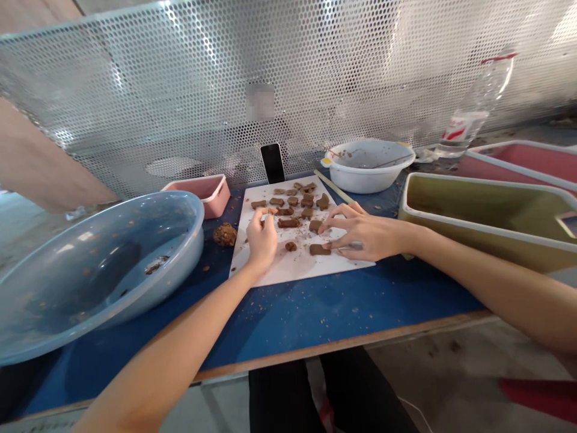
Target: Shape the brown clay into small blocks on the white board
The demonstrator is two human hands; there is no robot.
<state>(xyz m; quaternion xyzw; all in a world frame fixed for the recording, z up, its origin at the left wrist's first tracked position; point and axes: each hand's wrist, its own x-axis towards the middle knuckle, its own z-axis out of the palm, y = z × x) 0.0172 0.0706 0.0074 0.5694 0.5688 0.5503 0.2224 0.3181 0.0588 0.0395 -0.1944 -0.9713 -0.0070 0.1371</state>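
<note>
In the head view, the only one here, the relation that counts is between the right hand [367, 234] and a brown near block [317, 249] on the white board [273, 273]. The near block lies just to the left of that hand, at the near side of its fingertips, with its long axis running left to right, roughly in line with the right forearm, so its right end faces the fingers. A second block [314, 225] lies beyond it, shorter in look, and another fingertip of the same hand reaches its right edge. The right grip looks released: its fingers are spread, with tips at two separate pieces and none closed round either. The left hand [262, 240] is over the board's left side, fingers bent inward, its tips just beside the left end of a slim piece [285, 211]; whether that grip pinches anything I cannot tell. A long piece [288, 223] lies a little nearer, also stretched left to right, between the two hands and closer to the left one. Nearer still is a round lump [291, 246], apart from both hands, with no clear long axis. For the near block and the second block, the right hand is clearly nearer; for the slim piece, the left. The board rests on the blue desk [293, 313], between a blue basin [197, 219] and an olive container [478, 225].
</note>
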